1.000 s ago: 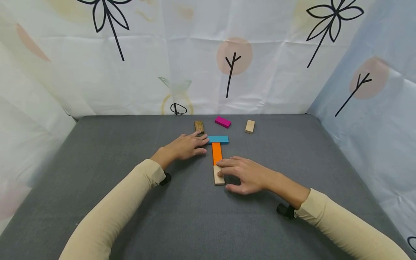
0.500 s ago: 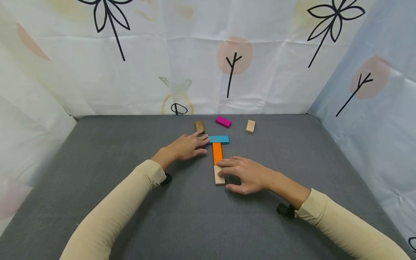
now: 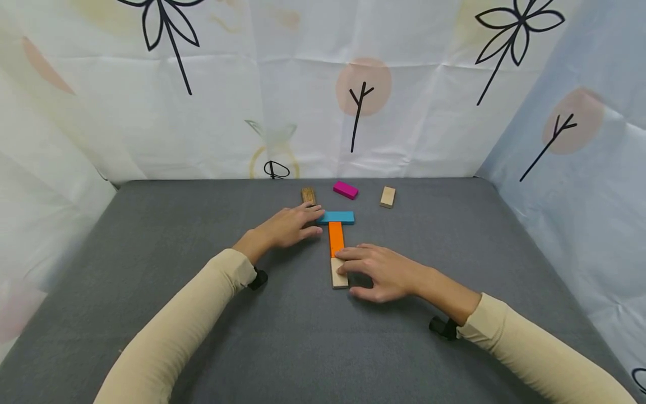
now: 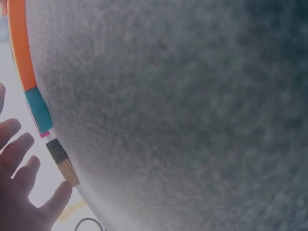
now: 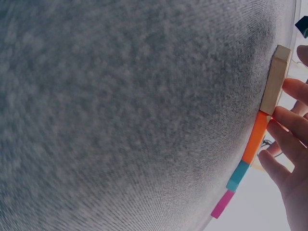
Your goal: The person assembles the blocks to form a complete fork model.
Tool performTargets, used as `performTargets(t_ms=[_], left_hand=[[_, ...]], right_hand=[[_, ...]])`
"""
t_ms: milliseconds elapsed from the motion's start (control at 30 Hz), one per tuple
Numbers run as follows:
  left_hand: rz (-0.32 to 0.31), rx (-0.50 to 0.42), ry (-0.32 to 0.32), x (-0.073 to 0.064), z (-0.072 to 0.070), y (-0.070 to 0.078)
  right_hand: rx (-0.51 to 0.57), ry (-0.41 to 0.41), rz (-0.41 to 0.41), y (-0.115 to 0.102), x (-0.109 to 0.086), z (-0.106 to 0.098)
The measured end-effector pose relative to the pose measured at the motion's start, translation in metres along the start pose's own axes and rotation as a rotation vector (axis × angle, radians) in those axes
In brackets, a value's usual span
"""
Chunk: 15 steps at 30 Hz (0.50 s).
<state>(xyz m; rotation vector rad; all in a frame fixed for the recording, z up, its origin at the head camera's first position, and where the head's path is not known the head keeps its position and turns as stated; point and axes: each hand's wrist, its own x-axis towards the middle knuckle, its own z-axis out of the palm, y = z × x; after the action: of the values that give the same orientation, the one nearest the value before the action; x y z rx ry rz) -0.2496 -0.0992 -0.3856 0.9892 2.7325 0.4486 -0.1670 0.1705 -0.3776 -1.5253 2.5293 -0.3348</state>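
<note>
In the head view a blue block (image 3: 340, 217) lies crosswise at the far end of an orange block (image 3: 335, 238). A pale wooden block (image 3: 339, 278) continues the orange one towards me, so the three form a T. My left hand (image 3: 289, 226) is spread at the blue block's left end, its fingertips overlapping that end. My right hand (image 3: 382, 273) rests its fingertips on the pale block and the near end of the orange one, thumb out to the right side. The right wrist view shows these fingers (image 5: 288, 120) along the row of blocks.
Behind the T lie a brown wood-grain block (image 3: 308, 196), a magenta block (image 3: 345, 189) and a small pale block (image 3: 387, 197). The grey table (image 3: 252, 348) ends at a patterned cloth backdrop (image 3: 303, 90).
My left fingers have shifted slightly upward, baring a bit more of the blue block's left end. The right hand and the blocks stay put.
</note>
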Motion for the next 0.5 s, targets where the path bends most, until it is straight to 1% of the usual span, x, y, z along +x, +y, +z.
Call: performTargets(t_ms=[67, 133, 233, 333, 500], left_hand=[[-0.002, -0.002, 0.029, 0.0006, 0.0001, -0.0016], [0.002, 0.009, 0.037, 0.0007, 0.0, -0.0024], [0.026, 0.042, 0.006, 0.0008, 0.0001, -0.0016], [0.044, 0.053, -0.03, 0.0004, 0.0007, -0.0002], [0.035, 0.043, -0.037, 0.001, 0.0017, 0.0004]], right_hand=[[0.001, -0.001, 0.002, 0.0, -0.0002, 0.0003], [0.002, 0.003, 0.002, -0.0001, -0.0004, 0.0004], [-0.002, 0.009, -0.003, -0.0005, -0.0007, 0.0], [-0.006, 0.012, -0.012, -0.0009, -0.0006, -0.0004], [-0.003, 0.009, -0.01, -0.0012, -0.0009, -0.0008]])
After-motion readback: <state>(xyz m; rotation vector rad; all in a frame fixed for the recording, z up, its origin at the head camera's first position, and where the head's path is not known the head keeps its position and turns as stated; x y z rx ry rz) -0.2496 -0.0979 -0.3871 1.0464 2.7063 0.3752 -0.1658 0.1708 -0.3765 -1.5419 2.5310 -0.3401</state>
